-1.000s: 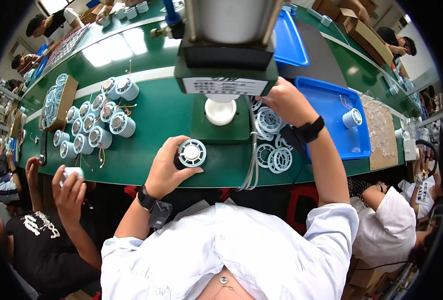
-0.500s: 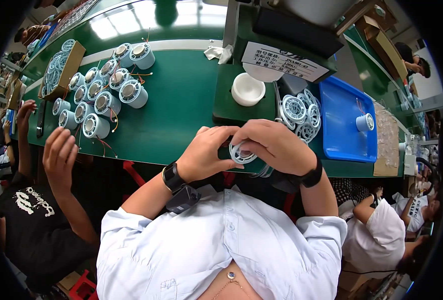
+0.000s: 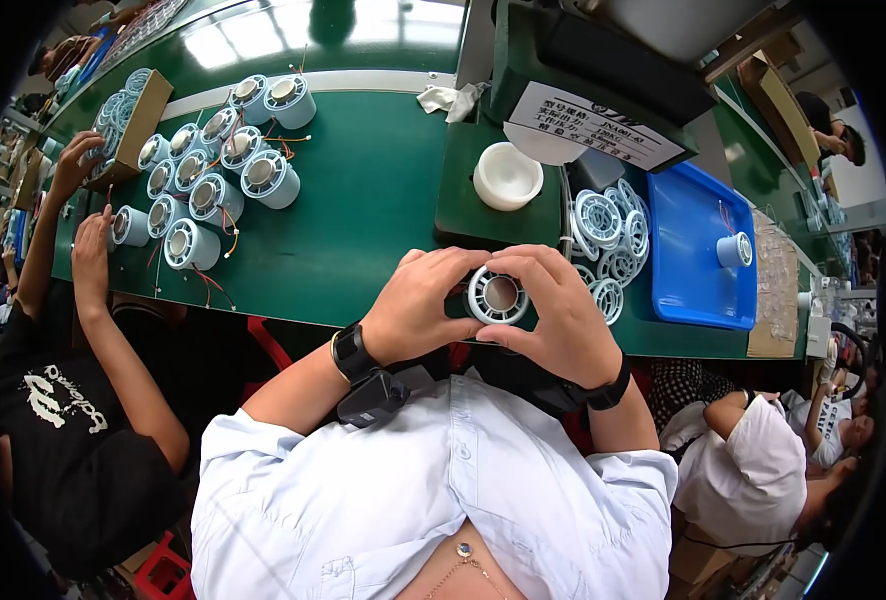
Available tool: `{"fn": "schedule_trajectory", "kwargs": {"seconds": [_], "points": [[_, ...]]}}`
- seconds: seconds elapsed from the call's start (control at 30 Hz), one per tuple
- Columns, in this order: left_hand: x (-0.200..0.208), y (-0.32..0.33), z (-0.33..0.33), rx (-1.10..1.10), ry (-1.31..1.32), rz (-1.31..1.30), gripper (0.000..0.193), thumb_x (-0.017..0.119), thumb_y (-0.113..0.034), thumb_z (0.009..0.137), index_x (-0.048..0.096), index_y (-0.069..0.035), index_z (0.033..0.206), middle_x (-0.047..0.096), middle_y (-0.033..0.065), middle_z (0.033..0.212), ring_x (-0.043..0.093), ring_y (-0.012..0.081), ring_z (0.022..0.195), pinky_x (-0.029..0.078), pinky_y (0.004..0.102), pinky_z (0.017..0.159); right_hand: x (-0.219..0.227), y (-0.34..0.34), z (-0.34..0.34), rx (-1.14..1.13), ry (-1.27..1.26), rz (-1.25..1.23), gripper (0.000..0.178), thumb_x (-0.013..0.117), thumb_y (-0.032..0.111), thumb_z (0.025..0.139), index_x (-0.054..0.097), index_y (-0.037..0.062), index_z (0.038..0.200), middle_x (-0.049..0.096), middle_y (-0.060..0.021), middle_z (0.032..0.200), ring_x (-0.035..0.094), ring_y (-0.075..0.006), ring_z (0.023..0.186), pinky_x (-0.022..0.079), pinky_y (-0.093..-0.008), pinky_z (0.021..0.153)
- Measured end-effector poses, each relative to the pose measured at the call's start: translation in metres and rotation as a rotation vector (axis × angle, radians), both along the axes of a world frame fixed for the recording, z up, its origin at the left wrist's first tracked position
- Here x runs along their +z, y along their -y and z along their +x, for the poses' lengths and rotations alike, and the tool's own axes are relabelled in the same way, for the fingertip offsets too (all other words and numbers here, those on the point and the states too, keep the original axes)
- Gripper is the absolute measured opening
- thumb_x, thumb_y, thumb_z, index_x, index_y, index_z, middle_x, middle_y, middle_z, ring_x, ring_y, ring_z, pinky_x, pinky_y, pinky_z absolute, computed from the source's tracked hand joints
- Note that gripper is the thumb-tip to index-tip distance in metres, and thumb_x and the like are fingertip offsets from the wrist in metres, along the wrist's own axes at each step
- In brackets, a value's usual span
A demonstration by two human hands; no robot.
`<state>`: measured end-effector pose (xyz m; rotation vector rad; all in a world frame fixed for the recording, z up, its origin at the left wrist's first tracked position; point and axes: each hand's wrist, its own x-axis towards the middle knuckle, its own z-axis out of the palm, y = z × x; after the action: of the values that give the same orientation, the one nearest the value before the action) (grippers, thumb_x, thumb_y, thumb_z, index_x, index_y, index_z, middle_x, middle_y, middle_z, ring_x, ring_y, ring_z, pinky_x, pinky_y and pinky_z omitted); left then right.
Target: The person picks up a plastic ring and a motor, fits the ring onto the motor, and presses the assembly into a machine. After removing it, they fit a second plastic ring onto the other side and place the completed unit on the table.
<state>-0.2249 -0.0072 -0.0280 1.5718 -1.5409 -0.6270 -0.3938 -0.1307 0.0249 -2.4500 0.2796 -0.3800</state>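
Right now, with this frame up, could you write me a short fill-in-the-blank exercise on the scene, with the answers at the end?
The left hand and right hand together hold ____ (number) round part.
The flat tray, right of the loose rings, is ____ (colour).
The small cup on the green base is ____ (colour).
The cardboard box stands to the ____ (left or right) of the cup.
Missing words: one; blue; white; left.

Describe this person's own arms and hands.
The left hand and right hand are gloveless. Pale-blue sleeves end near the elbows. The left wears a black wrist strap, boxy dark device and thin gold-coloured bangle; the right, a black band.
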Motion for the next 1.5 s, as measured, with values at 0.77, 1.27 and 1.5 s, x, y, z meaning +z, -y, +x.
{"fn": "schedule_trajectory", "kwargs": {"seconds": [0.77, 1.27, 1.5], "points": [[-0.005, 0.001, -0.002, 0.022, 0.047, -0.001, 0.064, 0.084, -0.024, 0.069, 0.058, -0.009, 0.125, 0.066, 0.0055, 0.111, 0.064, 0.0208, 0.091, 0.04, 0.0328, 0.085, -0.009, -0.015, -0.013, -0.152, -0.047, -0.018, 0.073, 0.084, 0.025, 0.072, 0.053, 0.0109, 0.136, 0.061, -0.0068, 0.132, 0.054, -0.0265, 0.121, 0.035, -0.0406, 0.106], [0.024, 0.009, 0.014, 0.042, -0.104, -0.143, 0.063, 0.088, -0.015, 0.066, 0.06, -0.005, 0.122, 0.066, 0.0074, 0.113, 0.064, 0.0201, 0.093, 0.049, 0.0312, 0.08, -0.008, 0.008, -0.047, -0.269, 0.229, 0.038, 0.069, 0.078, 0.031, 0.082, 0.05, 0.0065, 0.14, 0.05, -0.0148, 0.144, 0.049, -0.0293, 0.131, 0.032, -0.0404, 0.11], [0.053, 0.069, 0.041, 0.179, -0.021, -0.23, 0.061, 0.088, -0.016, 0.068, 0.059, -0.003, 0.12, 0.065, 0.0074, 0.103, 0.06, 0.0174, 0.082, 0.051, 0.0303, 0.073, -0.008, 0.047, -0.067, -0.478, 0.388, 0.111, 0.059, 0.072, 0.027, 0.088, 0.051, 0.0032, 0.138, 0.053, -0.017, 0.138, 0.052, -0.0306, 0.127, 0.039, -0.0402, 0.106]]}}
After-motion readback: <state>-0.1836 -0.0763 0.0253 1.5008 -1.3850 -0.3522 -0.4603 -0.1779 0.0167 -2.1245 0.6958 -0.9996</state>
